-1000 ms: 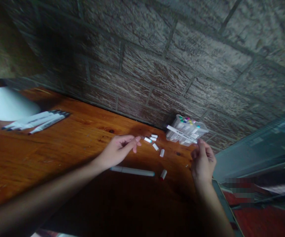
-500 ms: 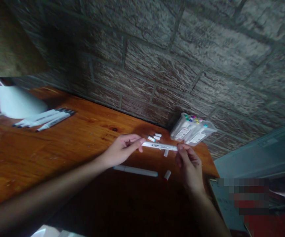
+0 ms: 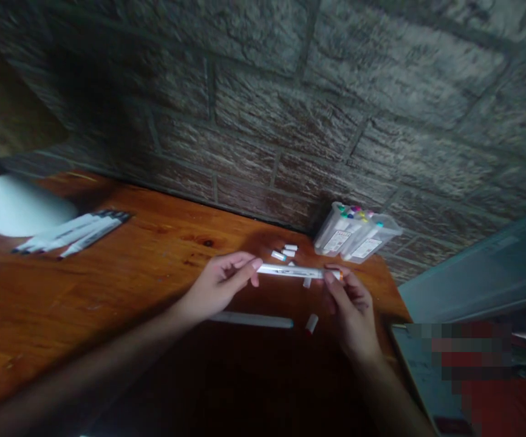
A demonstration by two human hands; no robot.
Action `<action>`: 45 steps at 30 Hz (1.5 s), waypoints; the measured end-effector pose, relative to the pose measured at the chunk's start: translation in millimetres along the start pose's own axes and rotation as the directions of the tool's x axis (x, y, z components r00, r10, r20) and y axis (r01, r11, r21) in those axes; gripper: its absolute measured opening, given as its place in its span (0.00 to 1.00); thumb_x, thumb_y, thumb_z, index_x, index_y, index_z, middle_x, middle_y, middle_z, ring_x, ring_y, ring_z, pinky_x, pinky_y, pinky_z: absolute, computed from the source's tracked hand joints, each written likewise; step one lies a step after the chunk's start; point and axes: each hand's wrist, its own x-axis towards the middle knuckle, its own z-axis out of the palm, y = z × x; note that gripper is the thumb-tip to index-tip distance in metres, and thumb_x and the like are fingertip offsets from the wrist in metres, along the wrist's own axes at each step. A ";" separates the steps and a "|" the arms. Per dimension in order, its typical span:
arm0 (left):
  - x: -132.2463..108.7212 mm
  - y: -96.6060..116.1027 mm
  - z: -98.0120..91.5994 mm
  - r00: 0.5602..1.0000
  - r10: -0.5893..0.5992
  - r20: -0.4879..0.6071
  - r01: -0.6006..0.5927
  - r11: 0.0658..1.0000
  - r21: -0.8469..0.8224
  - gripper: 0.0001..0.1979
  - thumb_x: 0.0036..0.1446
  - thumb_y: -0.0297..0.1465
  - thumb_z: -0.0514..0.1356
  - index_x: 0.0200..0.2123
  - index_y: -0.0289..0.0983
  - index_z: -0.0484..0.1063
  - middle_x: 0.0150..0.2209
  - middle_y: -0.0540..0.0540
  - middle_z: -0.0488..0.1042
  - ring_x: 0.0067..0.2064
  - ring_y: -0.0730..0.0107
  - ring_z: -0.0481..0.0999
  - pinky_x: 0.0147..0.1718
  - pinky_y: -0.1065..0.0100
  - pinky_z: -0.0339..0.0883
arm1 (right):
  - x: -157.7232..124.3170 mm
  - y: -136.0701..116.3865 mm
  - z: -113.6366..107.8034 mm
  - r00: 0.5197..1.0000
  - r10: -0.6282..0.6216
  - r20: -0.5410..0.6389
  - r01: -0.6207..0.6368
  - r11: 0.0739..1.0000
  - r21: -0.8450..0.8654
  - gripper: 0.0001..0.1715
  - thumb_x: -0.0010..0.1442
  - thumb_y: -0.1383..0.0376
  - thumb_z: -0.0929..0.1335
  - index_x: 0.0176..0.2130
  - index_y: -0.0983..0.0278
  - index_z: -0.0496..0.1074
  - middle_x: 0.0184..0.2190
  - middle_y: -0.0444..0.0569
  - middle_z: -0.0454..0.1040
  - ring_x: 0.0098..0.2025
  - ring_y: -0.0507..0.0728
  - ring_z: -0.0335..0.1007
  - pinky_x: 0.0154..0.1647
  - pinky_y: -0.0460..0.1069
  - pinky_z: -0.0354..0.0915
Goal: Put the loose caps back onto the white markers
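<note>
A white marker (image 3: 290,271) is held level above the wooden table between my two hands. My left hand (image 3: 226,282) pinches its left end between thumb and fingers. At the other end my right hand (image 3: 349,300) grips the marker, and an orange tip shows past the thumb. Below lies another white marker (image 3: 254,319) with a blue end, its left end near my left wrist. A loose cap with a red end (image 3: 311,324) lies to its right. Several small white caps (image 3: 290,250) rest behind the held marker, and one cap (image 3: 307,283) lies partly hidden under it.
Two clear plastic cases (image 3: 358,237) with colourful markers stand at the table's back right, against the brick wall (image 3: 245,139). A row of white markers (image 3: 81,230) lies at the left beside a lamp (image 3: 21,200). The table's right edge (image 3: 397,291) shows beyond my right hand.
The orange end of the held marker now shows at my right fingers, where it was hidden before. Both hands still hold the marker. The camera view has shifted slightly.
</note>
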 end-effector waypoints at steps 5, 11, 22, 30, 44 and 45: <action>2.2 -0.6 -4.5 0.997 -0.018 -0.076 0.014 0.999 -0.047 0.20 0.63 0.44 0.59 0.27 0.34 0.70 0.22 0.53 0.64 0.23 0.78 0.59 0.23 0.74 0.52 | -5.8 2.9 5.3 0.997 0.062 0.050 -0.062 0.998 -0.008 0.15 0.53 0.58 0.77 0.41 0.59 0.78 0.22 0.39 0.70 0.18 0.45 0.51 0.17 0.42 0.48; 4.4 0.9 -5.0 0.996 -0.017 -0.090 0.014 1.000 -0.027 0.19 0.64 0.42 0.58 0.26 0.35 0.71 0.23 0.52 0.66 0.24 0.78 0.61 0.23 0.74 0.54 | -7.3 -0.3 4.1 0.996 0.087 0.037 -0.087 0.996 -0.001 0.15 0.53 0.58 0.77 0.41 0.58 0.80 0.25 0.41 0.74 0.18 0.45 0.53 0.16 0.41 0.49; 0.8 0.1 3.3 0.999 -0.040 -0.032 0.035 0.990 -0.134 0.16 0.63 0.43 0.58 0.33 0.36 0.72 0.25 0.52 0.69 0.23 0.78 0.60 0.21 0.74 0.52 | -6.1 1.8 1.1 0.995 0.098 0.016 -0.099 0.994 0.055 0.13 0.59 0.56 0.74 0.41 0.61 0.77 0.26 0.41 0.73 0.18 0.44 0.50 0.18 0.43 0.49; -4.5 -5.8 3.7 0.986 0.100 0.134 -0.146 0.908 0.393 0.14 0.66 0.40 0.56 0.42 0.40 0.77 0.30 0.49 0.78 0.30 0.70 0.75 0.31 0.71 0.64 | 27.8 -30.5 -30.8 0.819 -0.375 -0.434 0.325 0.927 -0.188 0.15 0.63 0.52 0.70 0.33 0.61 0.69 0.18 0.35 0.58 0.19 0.47 0.49 0.21 0.44 0.48; -18.7 -17.4 -2.4 0.869 0.200 0.452 -0.456 0.677 0.577 0.08 0.62 0.34 0.61 0.42 0.43 0.79 0.47 0.46 0.80 0.50 0.55 0.78 0.51 0.63 0.67 | 139.7 -89.1 -53.7 0.906 -0.423 0.019 0.196 0.378 -0.905 0.25 0.51 0.44 0.72 0.31 0.64 0.76 0.21 0.46 0.74 0.23 0.55 0.67 0.28 0.49 0.57; -18.3 -15.6 -1.4 0.870 0.221 0.440 -0.462 0.673 0.577 0.08 0.63 0.35 0.60 0.43 0.43 0.78 0.48 0.46 0.79 0.50 0.56 0.78 0.51 0.63 0.67 | 134.5 -88.9 -49.7 0.903 -0.430 0.017 0.197 0.377 -0.905 0.26 0.51 0.45 0.73 0.36 0.65 0.77 0.22 0.46 0.75 0.23 0.55 0.68 0.29 0.48 0.57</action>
